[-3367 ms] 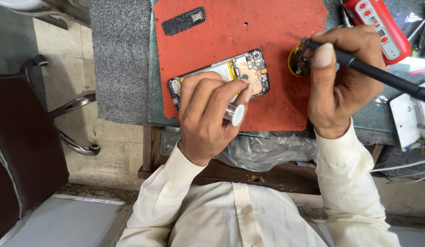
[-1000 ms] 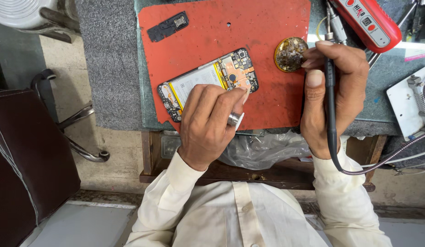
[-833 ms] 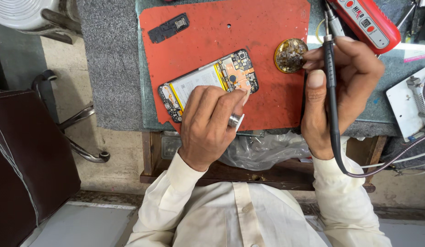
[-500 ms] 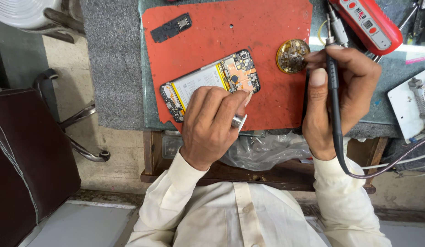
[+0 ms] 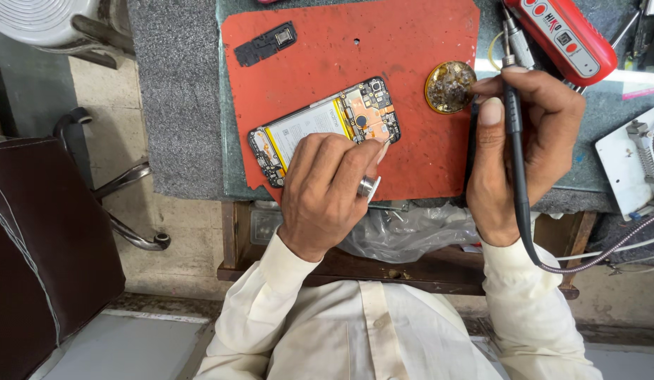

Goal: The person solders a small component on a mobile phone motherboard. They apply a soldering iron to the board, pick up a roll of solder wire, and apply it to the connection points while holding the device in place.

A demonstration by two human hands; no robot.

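Opened phone [image 5: 325,128] lies on red mat [image 5: 355,49], centre of frame, back cover off. Long axis runs diagonally, lower-left end toward the mat's near edge, upper-right end toward the brass tin. Inside shows a pale battery in the middle, yellow strip beside it, orange-copper board parts at the upper-right end, dark circuit board at the lower-left end.

Left hand [image 5: 327,193], centre-low, rests on the phone's near edge, fingers curled together, fingertips pressing the frame near the upper-right end; silver ring on one finger. It pins the phone rather than wrapping around it.

Right hand [image 5: 527,141], right of centre, is clamped around a black soldering iron [image 5: 513,119] held like a pen, shaft nearly vertical in frame, tip end up, cable [image 5: 552,264] trailing down and off to the right. Thumb nail faces camera.

Round brass tin [image 5: 450,86] sits at the mat's right edge, just beside the right hand's fingertips; touching or not, cannot tell.

Small black part [image 5: 265,43] lies upper left on the mat, well apart from the phone. Red device [image 5: 560,35] at upper right, tilted. Grey surface [image 5: 172,98] under the mat. Clear plastic bag [image 5: 404,232] below the surface edge.
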